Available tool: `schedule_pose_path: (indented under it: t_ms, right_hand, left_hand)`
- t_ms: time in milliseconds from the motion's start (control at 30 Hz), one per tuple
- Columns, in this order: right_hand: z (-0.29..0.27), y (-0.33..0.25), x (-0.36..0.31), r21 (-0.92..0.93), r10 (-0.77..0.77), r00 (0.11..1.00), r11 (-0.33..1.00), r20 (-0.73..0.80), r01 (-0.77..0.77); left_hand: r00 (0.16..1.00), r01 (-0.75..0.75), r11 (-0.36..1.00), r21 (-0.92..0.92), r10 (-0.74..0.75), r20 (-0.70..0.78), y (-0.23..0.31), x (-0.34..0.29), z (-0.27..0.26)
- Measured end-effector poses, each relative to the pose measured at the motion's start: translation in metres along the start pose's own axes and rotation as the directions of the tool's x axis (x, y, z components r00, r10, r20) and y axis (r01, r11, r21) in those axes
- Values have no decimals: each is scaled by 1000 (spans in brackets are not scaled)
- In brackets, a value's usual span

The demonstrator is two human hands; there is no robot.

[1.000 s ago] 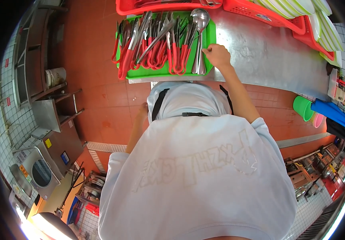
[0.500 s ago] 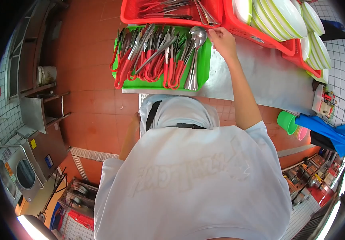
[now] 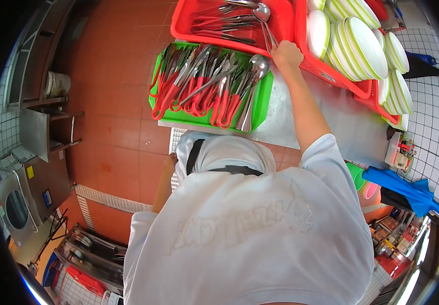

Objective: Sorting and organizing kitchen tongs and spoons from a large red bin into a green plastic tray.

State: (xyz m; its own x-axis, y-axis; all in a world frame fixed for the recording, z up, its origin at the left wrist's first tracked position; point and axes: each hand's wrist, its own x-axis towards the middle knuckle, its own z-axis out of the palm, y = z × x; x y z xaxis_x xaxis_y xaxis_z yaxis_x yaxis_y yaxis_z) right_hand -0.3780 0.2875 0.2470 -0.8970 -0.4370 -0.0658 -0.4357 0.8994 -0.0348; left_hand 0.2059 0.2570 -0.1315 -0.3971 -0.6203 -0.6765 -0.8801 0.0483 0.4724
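My right hand (image 3: 287, 55) is closed around the handle ends of metal serving spoons (image 3: 261, 12) at the front right corner of a red basket (image 3: 229, 43). The bowls of these spoons rest inside the basket. Nearer to me, a green tray (image 3: 263, 99) is piled with several tongs (image 3: 194, 86) with red handles. Other serving spoons (image 3: 250, 94) lie at the tray's right side, bowls pointing away from me. My left hand (image 3: 172, 159) hangs low beside my apron; its fingers are mostly hidden.
More metal utensils (image 3: 224, 28) lie in the red basket. To its right, red crates (image 3: 331, 79) hold several white plates (image 3: 364, 48) with green rims. All stand on a steel table (image 3: 331, 117). A green bucket (image 3: 354, 175) is on the tiled floor at right.
My right hand has gone from beside the tray's far right corner to the spoon handles in the red basket and closed on them. The view has shifted, so the table sits lower.
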Motion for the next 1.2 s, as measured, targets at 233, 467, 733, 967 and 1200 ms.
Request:
schedule_pose_path:
  t_ms: [233, 467, 733, 967, 1200]
  right_hand:
    - [-3, -7, 7, -63, -58, 997, 996, 50, 61]
    - [-16, -11, 10, -64, -51, 971, 996, 232, 67]
    - [8, 6, 23, 289, -37, 941, 955, 336, -66]
    - [4, 18, 24, 895, -28, 914, 217, 405, -390]
    - [-15, 20, 3, 942, 31, 976, 257, 214, -214]
  left_hand:
    - [1000, 13, 1000, -19, -13, -11, -2, -4, 5]
    - [1000, 10, 1000, -18, -10, -28, 1, -6, -1]
    - [999, -6, 1000, -3, 6, -43, 14, -8, -16]
    - [1000, 29, 999, 43, -29, -13, 19, 0, -32]
    - [996, 88, 993, 74, -88, -8, 33, -8, -33]
